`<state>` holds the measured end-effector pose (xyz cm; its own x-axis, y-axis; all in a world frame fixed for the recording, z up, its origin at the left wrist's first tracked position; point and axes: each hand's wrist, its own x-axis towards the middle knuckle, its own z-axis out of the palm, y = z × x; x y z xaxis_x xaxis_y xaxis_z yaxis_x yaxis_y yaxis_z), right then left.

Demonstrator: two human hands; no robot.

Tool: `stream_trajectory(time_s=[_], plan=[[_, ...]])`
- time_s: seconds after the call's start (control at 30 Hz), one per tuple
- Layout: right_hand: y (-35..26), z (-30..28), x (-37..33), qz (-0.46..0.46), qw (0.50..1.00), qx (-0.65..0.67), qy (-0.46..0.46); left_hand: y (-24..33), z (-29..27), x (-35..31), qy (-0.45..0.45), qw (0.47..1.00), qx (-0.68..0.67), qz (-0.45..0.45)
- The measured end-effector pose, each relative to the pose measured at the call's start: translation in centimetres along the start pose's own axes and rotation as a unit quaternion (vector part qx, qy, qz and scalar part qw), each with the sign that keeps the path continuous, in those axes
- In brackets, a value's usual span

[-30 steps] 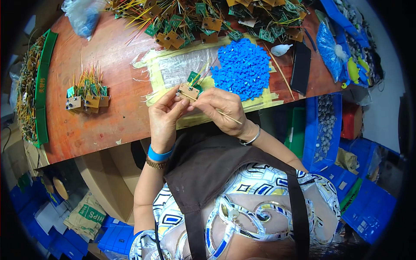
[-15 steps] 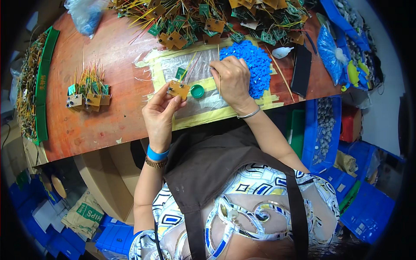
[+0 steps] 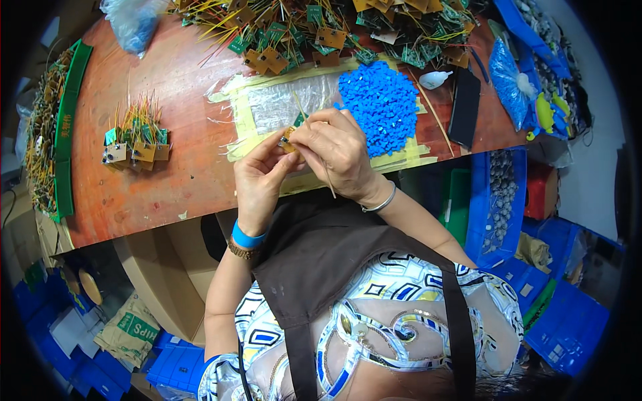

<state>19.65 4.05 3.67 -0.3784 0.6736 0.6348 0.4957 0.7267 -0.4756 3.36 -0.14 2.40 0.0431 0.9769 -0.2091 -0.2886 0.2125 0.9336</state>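
Observation:
My left hand (image 3: 257, 175) pinches a small tan circuit board (image 3: 287, 140) over the taped mat. My right hand (image 3: 338, 152) is closed at the board's right side, fingertips against it, with a thin wooden stick (image 3: 330, 182) running through its grip. Whether those fingertips also hold a small part is hidden. A green piece of board (image 3: 298, 120) shows just behind the fingers. Beyond my right hand lies a heap of small blue plastic pieces (image 3: 379, 110). The clear plastic sheet (image 3: 287, 100), edged with yellow tape, is under both hands.
Wired boards (image 3: 137, 150) sit in a bunch at left, beside a green-walled tray (image 3: 65, 134). A large pile of wired boards (image 3: 328, 37) covers the far edge. At right are a small white bottle (image 3: 435, 80), a dark phone-like slab (image 3: 465, 109) and a blue bag (image 3: 506, 83).
My right hand has moved left and nearer from the blue heap to the board, bringing the stick. My left hand has shifted slightly right. The small green cap is now hidden by the hands.

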Motion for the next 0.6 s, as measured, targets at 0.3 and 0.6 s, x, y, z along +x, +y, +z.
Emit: stream_trajectory(time_s=[0.3,0.6], plan=[[-0.31,0.32,-0.62,0.057,0.998,0.032,0.025,0.05,0.12,-0.18,-0.009,1.000,-0.009,-0.016],[-0.31,0.49,-0.61,0.071,0.995,0.063,0.025,0.13,0.23,-0.21,-0.021,0.999,0.010,-0.029]])
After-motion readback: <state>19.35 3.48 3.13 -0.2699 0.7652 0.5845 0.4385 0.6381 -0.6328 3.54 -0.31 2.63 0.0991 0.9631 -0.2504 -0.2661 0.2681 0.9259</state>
